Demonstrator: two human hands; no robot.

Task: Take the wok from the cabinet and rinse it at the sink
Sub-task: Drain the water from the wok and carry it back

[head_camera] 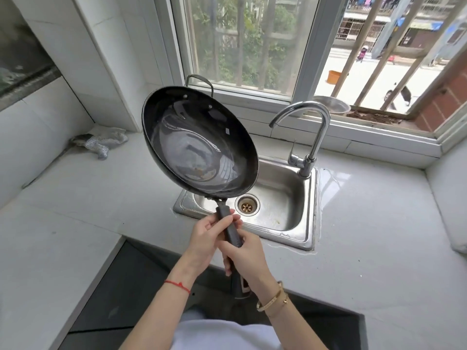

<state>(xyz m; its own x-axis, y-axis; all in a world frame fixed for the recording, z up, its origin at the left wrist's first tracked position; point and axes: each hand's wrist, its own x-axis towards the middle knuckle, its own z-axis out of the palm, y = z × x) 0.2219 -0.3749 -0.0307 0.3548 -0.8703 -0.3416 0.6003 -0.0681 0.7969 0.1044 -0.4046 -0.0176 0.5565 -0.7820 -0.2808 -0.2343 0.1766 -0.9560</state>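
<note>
Over the steel sink point(290, 198), the black wok point(199, 145) hangs tilted, bowl facing the person, with a few brown specks low inside. Both hands grasp its long handle: left hand point(204, 238) above, right hand point(249, 256) below. Good practice would be lowering it under the gooseneck faucet point(313, 127) at two o'clock. Open counter point(75, 198) lies at nine o'clock; the wok's rim hangs near the spout.

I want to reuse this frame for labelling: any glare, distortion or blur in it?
Head view: daylight from the window glares on the wok interior and the tap; the wide lens bows the counter edges; hands and sink stay sharp.
</note>
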